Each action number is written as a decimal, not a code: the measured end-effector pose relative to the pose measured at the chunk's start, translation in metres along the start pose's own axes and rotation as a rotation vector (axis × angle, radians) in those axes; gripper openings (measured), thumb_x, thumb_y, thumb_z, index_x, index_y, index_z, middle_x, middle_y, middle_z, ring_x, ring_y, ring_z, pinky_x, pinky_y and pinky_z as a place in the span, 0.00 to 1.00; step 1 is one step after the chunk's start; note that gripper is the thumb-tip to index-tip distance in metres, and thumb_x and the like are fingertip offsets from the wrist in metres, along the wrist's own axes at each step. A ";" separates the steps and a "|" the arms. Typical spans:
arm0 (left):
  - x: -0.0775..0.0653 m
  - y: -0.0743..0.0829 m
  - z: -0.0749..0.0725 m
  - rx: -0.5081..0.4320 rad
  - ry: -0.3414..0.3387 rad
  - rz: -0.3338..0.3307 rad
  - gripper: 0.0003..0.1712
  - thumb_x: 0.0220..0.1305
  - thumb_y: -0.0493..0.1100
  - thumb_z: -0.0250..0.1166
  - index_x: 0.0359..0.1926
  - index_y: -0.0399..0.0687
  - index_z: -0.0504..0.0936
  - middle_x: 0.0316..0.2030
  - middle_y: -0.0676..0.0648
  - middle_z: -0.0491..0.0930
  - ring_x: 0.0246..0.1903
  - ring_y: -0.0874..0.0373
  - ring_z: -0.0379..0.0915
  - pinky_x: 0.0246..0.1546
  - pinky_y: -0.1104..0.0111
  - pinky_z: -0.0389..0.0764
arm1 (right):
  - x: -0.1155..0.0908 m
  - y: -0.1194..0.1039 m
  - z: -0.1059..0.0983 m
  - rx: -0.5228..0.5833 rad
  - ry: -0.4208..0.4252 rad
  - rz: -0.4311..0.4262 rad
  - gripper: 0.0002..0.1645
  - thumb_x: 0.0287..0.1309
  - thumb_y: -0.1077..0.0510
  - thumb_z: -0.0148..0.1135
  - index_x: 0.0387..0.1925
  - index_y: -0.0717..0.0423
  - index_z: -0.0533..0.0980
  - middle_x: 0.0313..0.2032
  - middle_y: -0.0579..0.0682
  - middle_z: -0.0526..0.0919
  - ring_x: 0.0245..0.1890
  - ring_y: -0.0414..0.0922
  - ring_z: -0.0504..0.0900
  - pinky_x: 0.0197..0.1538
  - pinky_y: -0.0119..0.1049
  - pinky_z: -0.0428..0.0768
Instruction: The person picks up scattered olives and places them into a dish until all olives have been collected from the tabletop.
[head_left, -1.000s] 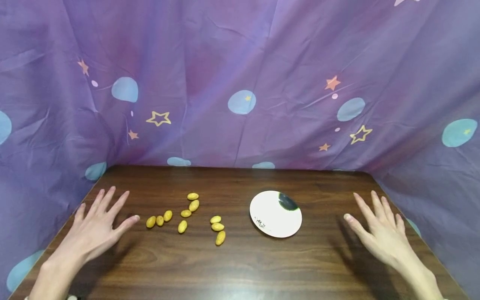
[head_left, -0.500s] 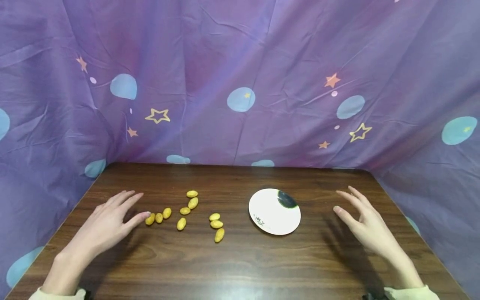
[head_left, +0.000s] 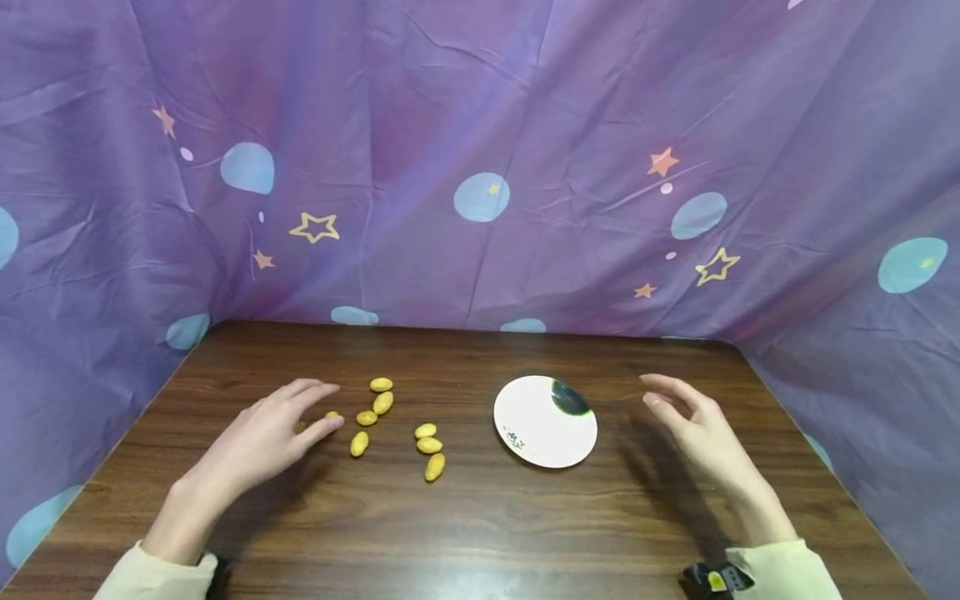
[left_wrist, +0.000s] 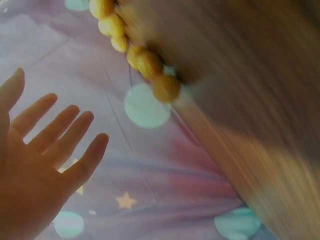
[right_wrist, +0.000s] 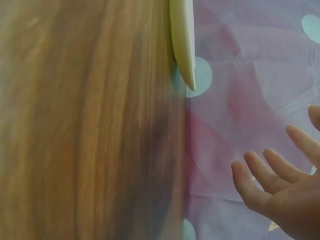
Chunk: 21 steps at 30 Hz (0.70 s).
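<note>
My left hand (head_left: 262,442) hovers over the left part of the table with loosely bent fingers, holding nothing. From the head it covers most of the leftmost small yellow ovals, which look like little fruits; one yellow oval (head_left: 332,414) peeks out by the thumb. More lie to its right, among them a yellow oval (head_left: 359,443) and a yellow oval (head_left: 435,467). The left wrist view shows them in a row, blurred, beyond the fingers (left_wrist: 67,142). To the right of a white plate (head_left: 532,429) hangs my right hand (head_left: 708,437), fingers slightly curved, nothing in it.
The plate has a dark green patch near its far rim and a small printed motif. Everything lies on a brown wooden table (head_left: 480,533). A purple cloth (head_left: 420,108) with stars and blue blobs surrounds the back and sides.
Both hands have moved inward from the table's sides, their spread fingers drawing closer together. The left hand now covers the leftmost yellow ovals; the right is nearer the plate.
</note>
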<state>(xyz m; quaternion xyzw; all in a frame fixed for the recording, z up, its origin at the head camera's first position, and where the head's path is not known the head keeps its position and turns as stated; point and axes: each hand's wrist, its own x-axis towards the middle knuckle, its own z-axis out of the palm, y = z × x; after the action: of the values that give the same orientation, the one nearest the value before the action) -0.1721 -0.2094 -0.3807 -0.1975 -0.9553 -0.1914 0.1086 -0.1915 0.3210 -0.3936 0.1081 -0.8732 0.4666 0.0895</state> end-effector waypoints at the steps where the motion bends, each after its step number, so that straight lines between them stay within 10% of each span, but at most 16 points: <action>1: 0.002 0.003 0.002 -0.003 -0.001 0.012 0.27 0.67 0.55 0.63 0.60 0.44 0.77 0.55 0.42 0.77 0.52 0.43 0.75 0.46 0.45 0.76 | 0.002 0.001 0.001 0.036 -0.003 0.013 0.25 0.71 0.51 0.54 0.63 0.60 0.70 0.57 0.51 0.75 0.50 0.33 0.77 0.47 0.26 0.76; 10: 0.020 0.028 0.025 -0.003 -0.028 0.106 0.24 0.64 0.51 0.67 0.58 0.45 0.79 0.52 0.45 0.80 0.48 0.47 0.79 0.44 0.50 0.78 | 0.022 0.011 0.011 0.182 -0.113 0.237 0.30 0.71 0.50 0.54 0.64 0.67 0.65 0.58 0.68 0.72 0.47 0.49 0.81 0.45 0.42 0.81; 21: 0.041 0.062 0.047 -0.116 -0.238 0.194 0.25 0.61 0.45 0.70 0.58 0.45 0.78 0.45 0.46 0.80 0.40 0.53 0.79 0.41 0.59 0.79 | 0.039 0.016 0.034 0.184 -0.121 0.415 0.33 0.70 0.51 0.55 0.67 0.65 0.61 0.60 0.68 0.72 0.42 0.49 0.83 0.42 0.43 0.81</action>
<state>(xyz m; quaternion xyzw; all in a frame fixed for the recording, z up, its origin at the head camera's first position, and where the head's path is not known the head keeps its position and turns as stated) -0.1896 -0.1239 -0.3919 -0.3158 -0.9252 -0.2102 0.0011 -0.2351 0.2975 -0.4152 -0.0381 -0.8343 0.5454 -0.0712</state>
